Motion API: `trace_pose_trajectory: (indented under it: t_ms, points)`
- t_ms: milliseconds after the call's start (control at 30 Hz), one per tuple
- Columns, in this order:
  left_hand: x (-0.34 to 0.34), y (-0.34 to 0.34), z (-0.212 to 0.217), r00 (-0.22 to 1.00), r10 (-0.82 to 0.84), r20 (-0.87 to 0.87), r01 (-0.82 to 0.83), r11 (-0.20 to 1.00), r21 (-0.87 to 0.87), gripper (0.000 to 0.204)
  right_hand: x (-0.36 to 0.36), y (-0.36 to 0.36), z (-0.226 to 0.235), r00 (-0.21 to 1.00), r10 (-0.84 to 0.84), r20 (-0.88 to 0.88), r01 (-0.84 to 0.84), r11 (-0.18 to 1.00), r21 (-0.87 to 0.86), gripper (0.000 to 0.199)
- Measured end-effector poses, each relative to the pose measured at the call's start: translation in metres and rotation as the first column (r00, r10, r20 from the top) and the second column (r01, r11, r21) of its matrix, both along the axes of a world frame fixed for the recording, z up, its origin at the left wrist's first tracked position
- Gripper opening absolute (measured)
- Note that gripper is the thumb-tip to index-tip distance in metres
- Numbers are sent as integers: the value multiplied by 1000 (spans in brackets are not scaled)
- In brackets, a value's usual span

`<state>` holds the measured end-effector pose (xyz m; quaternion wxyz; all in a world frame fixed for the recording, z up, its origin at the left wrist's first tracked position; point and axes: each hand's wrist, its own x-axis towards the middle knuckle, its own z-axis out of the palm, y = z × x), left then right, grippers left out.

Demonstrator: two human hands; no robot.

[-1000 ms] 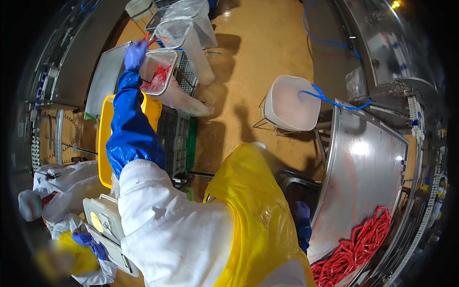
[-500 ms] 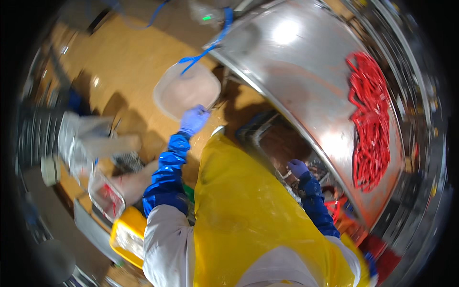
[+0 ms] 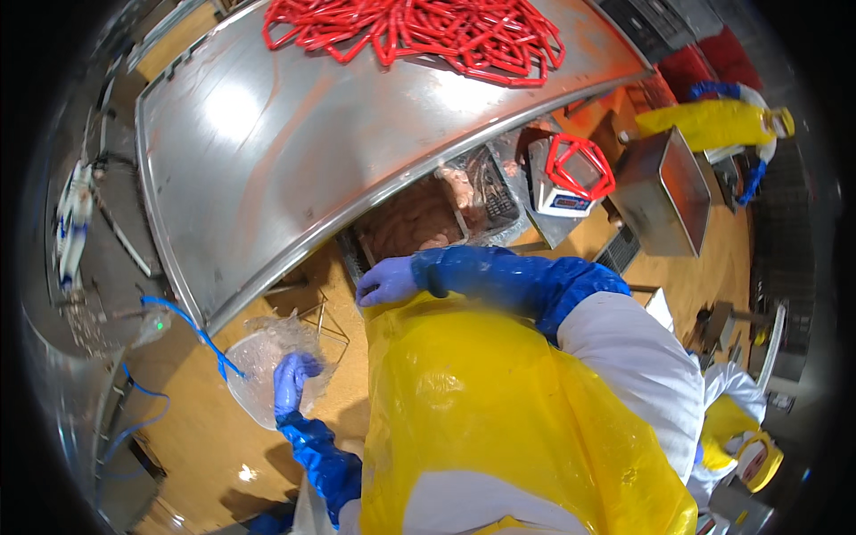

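Note:
My left hand (image 3: 292, 383), in a purple glove and blue sleeve, is beside a pale translucent tub (image 3: 245, 390). Its fingers are curled closed against crumpled clear plastic film (image 3: 287, 335) at the tub's side; what lies inside the grip is hidden. My right hand (image 3: 389, 281), gloved the same way, is in front of my yellow apron (image 3: 499, 383), fingers loosely bent with nothing seen in them. Just beyond it, a crate of pinkish meat (image 3: 410, 218) stands under the edge of the steel table (image 3: 312, 152).
Red links (image 3: 419, 31) lie heaped at the table's far side. A small scale (image 3: 563, 198) carries a red loop (image 3: 580, 167). Right of it stands a steel bin (image 3: 664, 192). Two people in yellow aprons (image 3: 713, 125) are at the right. A blue strap (image 3: 201, 332) hangs near the tub.
My view has swung right, so the table now spans the top. My right hand has come across in front of the apron. My left hand stays by the tub, with clear film now showing there.

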<state>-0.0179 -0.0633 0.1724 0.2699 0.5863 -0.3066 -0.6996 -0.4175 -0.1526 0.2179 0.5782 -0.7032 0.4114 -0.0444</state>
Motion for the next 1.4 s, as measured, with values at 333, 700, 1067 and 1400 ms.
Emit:
trace_pose_trajectory:
  t_ms: [333, 700, 1067, 1400]
  points:
    - [147, 89, -182, 929, 362, 75, -368, 926, 90, 29, -139, 3, -59, 915, -240, -323, 261, 965, 24, 36]
    - [-62, -18, 6, 979, 99, 181, -73, 987, -144, 28, -6, -148, -26, 968, -247, -32, 197, 837, -511, 33]
    - [-61, 168, -29, 902, 70, 426, -105, 993, 60, 32, 134, -362, -98, 928, -338, -155, 88, 606, -791, 35]
    - [-72, -31, 16, 749, 102, 654, 214, 898, -385, 30, 162, -456, -122, 942, -336, -5, 151, 433, -889, 32]
